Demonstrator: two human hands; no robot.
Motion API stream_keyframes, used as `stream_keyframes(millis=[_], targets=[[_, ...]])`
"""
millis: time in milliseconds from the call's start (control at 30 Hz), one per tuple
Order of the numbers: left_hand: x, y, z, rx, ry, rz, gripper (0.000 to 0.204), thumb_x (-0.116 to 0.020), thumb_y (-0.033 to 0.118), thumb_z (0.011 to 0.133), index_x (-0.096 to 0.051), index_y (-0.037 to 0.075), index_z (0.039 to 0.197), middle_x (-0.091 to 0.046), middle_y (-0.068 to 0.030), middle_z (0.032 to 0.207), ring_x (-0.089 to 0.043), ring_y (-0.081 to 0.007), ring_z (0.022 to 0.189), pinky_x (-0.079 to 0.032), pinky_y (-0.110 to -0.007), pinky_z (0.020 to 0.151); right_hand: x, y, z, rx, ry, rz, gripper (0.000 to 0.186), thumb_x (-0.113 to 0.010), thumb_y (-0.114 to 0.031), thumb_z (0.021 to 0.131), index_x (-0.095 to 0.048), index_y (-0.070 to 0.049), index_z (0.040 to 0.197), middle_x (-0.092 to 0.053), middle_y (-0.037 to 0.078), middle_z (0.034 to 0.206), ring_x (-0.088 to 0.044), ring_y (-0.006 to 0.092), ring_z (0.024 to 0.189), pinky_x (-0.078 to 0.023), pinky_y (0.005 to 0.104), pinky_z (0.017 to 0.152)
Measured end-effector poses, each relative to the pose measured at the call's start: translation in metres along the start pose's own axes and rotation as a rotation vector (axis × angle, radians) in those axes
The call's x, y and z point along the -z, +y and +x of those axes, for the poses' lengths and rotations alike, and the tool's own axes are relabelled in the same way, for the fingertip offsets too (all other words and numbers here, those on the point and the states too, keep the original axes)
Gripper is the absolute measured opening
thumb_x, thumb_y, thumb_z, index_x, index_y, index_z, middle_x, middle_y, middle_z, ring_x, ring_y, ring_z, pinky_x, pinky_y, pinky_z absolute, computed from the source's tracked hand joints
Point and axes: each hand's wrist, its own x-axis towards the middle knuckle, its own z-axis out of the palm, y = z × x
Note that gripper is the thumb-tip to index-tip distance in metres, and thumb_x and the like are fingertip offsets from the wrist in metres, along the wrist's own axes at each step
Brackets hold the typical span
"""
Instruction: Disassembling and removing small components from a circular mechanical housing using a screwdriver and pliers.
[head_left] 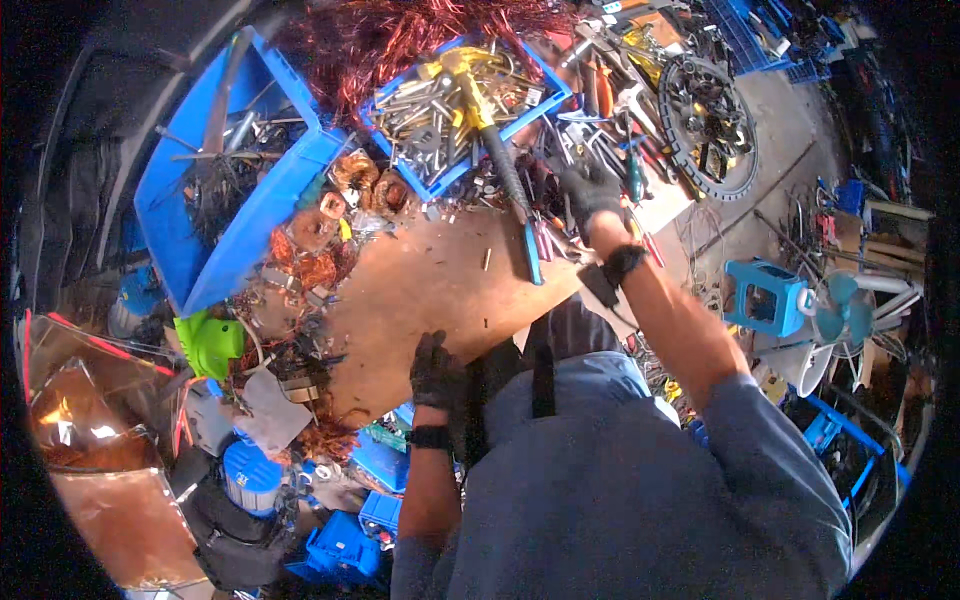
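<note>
My right hand (592,192), in a dark glove, reaches into a heap of hand tools at the right of the wooden tabletop (400,290). Its fingers blend into the dark tools, so their grip is unclear. Just to its left lies a hammer (497,160) with a yellow head and a black handle, its head resting on a blue tray (436,188) of bolts and metal parts. A screwdriver with a green handle (634,176) lies close to the right hand. My left hand (435,372), also gloved, is at the tabletop's near edge, fingers loosely apart and holding nothing.
A large blue bin (240,225) with metal scrap stands tilted at the left. Copper coils (310,230) lie beside it, with reddish wire (400,50) heaped behind. Toward the right are a spoked wheel (708,128), a light-blue stool (765,297) and a fan (842,306).
</note>
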Motion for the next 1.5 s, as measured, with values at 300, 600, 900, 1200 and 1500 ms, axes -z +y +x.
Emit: stream_keyframes(millis=[300,600,900,1200,1500], targets=[[-0.008,0.102,0.084,0.688,-0.585,-1.431,0.037,-0.058,0.042,0.101,-0.066,0.011,0.121,-0.04,0.0079,0.059,-0.039,-0.0066,0.048,-0.032,-0.024,0.045,0.021,-0.028,-0.179,-0.015,-0.366,-0.024,0.013,-0.071,-0.015,0.09,-0.064,-0.006,0.096,-0.061,0.0,0.079,-0.056,0.008,0.073,-0.048,0.0246,0.065],[-0.02,0.1,0.11,0.993,-0.434,-1.206,0.025,-0.057,0.036,0.101,-0.064,0.013,0.095,-0.041,0.0067,0.055,-0.033,-0.0088,0.037,-0.024,-0.026,0.036,0.012,0.0,-0.169,-0.023,-0.254,-0.304,0.032,-0.066,-0.031,0.096,-0.067,0.0,0.104,-0.069,0.017,0.086,-0.067,0.0249,0.079,-0.053,0.0371,0.075],[-0.042,0.097,0.169,0.783,-0.544,-1.135,0.015,-0.048,0.025,0.105,-0.063,0.022,0.107,-0.036,0.0056,0.061,-0.035,-0.0088,0.043,-0.029,-0.026,0.038,-0.002,-0.005,-0.047,0.032,-0.066,-0.597,0.043,-0.064,-0.042,0.091,-0.068,-0.004,0.11,-0.071,0.025,0.097,-0.069,0.0443,0.09,-0.054,0.0513,0.078],[-0.099,0.147,0.188,0.919,-0.437,-0.996,0.028,-0.054,0.043,0.103,-0.061,0.02,0.115,-0.06,0.0037,0.09,-0.051,-0.0106,0.066,-0.04,-0.028,0.05,0.015,-0.014,-0.02,-0.005,-0.161,-0.542,0.037,-0.06,-0.037,0.089,-0.073,-0.007,0.107,-0.071,0.026,0.095,-0.069,0.0427,0.09,-0.055,0.0489,0.08],[-0.111,0.119,0.194,0.972,-0.474,-0.936,0.019,-0.061,0.038,0.101,-0.057,0.021,0.093,-0.047,0.0052,0.067,-0.05,-0.0114,0.053,-0.038,-0.029,0.043,0.087,-0.021,0.02,0.144,-0.019,-0.317,0.038,-0.067,-0.036,0.095,-0.07,-0.001,0.109,-0.071,0.018,0.085,-0.067,0.0261,0.076,-0.052,0.039,0.073]])
